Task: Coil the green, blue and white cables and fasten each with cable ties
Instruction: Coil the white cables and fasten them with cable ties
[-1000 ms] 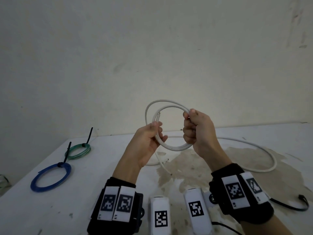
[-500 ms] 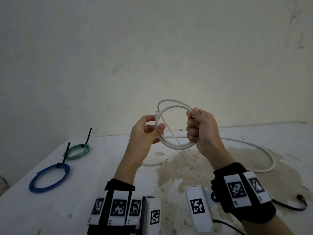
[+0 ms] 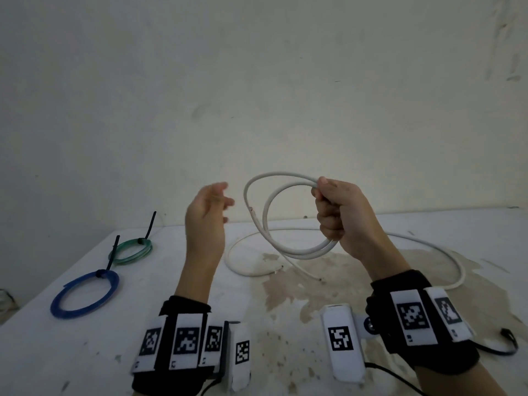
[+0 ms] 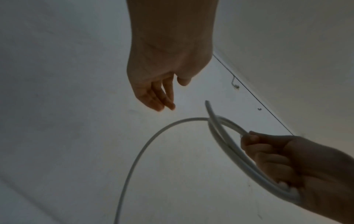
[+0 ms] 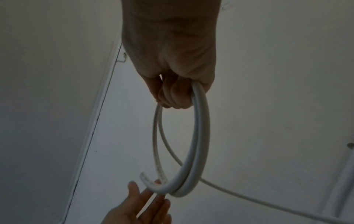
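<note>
My right hand (image 3: pixel 328 207) grips a two-loop coil of the white cable (image 3: pixel 258 221) in its fist, held above the table; the rest of the cable trails onto the table (image 3: pixel 454 270). The right wrist view shows the white cable (image 5: pixel 201 136) looping down from my right hand (image 5: pixel 176 94). My left hand (image 3: pixel 220 201) hovers left of the coil, fingers relaxed, holding nothing; in the left wrist view that left hand (image 4: pixel 162 97) is apart from the white cable (image 4: pixel 216 127). The green coil (image 3: pixel 133 251) and blue coil (image 3: pixel 85 294), each tied with a black cable tie, lie at far left.
The white table (image 3: pixel 85 352) has a brown stain in the middle and meets a plain wall behind. A black cable tie (image 3: pixel 505 342) lies at the right edge. The table's left edge runs close to the blue coil.
My left hand has let go of the white coil and moved left, fingers spread. The right hand keeps its grip and the coil has opened wider.
</note>
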